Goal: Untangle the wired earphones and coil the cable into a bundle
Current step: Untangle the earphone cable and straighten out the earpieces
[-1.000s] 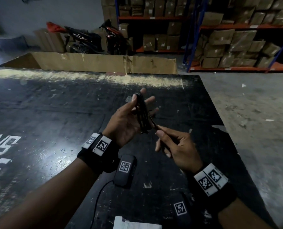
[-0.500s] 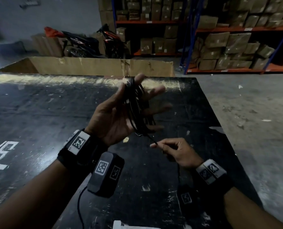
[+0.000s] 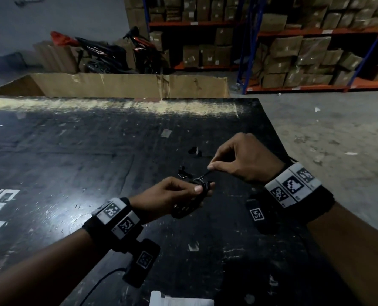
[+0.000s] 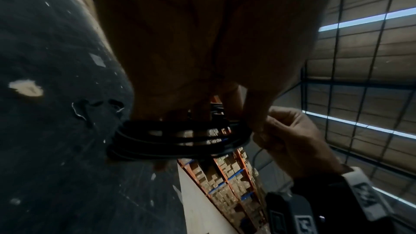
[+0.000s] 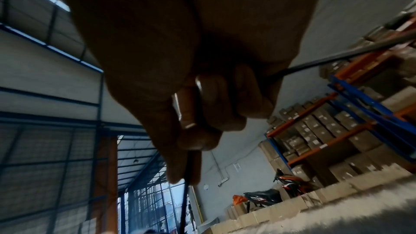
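— Both hands are working close together over the black tabletop [image 3: 77,164], around five o'clock of its middle. What is the left hand [image 3: 161,196] doing?

— Its fingers are curling round the coiled earphone cable [image 3: 202,186], thumb lying on top, keeping the black loops bunched. From the left wrist view the loops [image 4: 180,136] are hanging stacked just under the fingers.

— And the right hand [image 3: 241,161]?

— It is sitting just at two o'clock of the left one, pinching the free end of the cable between thumb and forefinger. A short strand is running from that pinch down into the bundle. In the right wrist view the thin black strand [image 5: 191,159] is passing through the closed fingers [image 5: 198,141].

— Anything else nearby?

— Small dark scraps [image 3: 194,150] are lying on the tabletop at twelve o'clock of the hands; what they are, I cannot tell. Shelves of cardboard boxes [image 3: 311,56] are standing at one o'clock, well apart.
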